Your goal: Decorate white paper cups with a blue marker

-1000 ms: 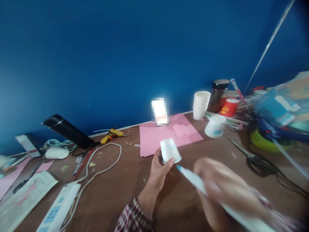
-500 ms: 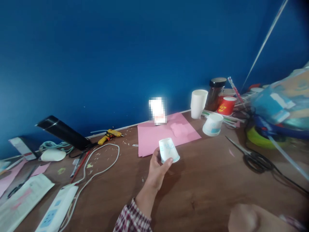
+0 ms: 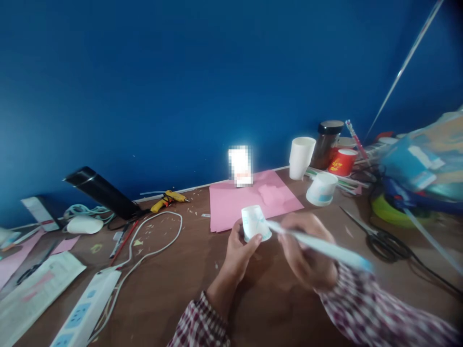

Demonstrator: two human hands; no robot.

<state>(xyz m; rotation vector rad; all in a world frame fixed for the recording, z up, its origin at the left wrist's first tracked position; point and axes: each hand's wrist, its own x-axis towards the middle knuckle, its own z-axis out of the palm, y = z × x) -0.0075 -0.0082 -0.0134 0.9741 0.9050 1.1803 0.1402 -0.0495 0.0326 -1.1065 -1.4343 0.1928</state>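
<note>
My left hand [image 3: 240, 250] is closed around a small white paper cup [image 3: 255, 223] with light blue marks, held upside down above the brown table. My right hand [image 3: 307, 248] grips a long white pen [image 3: 327, 248] with a light blue end, blurred by motion. The pen's other end points at the cup's right side; whether it touches cannot be told. Behind the cup, pink paper sheets [image 3: 231, 205] lie against the blue wall. Another white cup [image 3: 321, 189] stands upside down to the right, in front of a tall white paper cup stack [image 3: 301, 158].
Black scissors [image 3: 385, 243] lie at right, near a plastic bag [image 3: 427, 154]. A red cup [image 3: 343, 162] and dark jar [image 3: 327, 143] stand at the back. On the left are a yellow glue gun [image 3: 169, 199], a white power strip [image 3: 87, 308] with its cable, and a black tumbler [image 3: 103, 193].
My right hand has come up from the lower right edge, bringing the pen beside the cup. The left hand still holds the cup; the view has shifted slightly.
</note>
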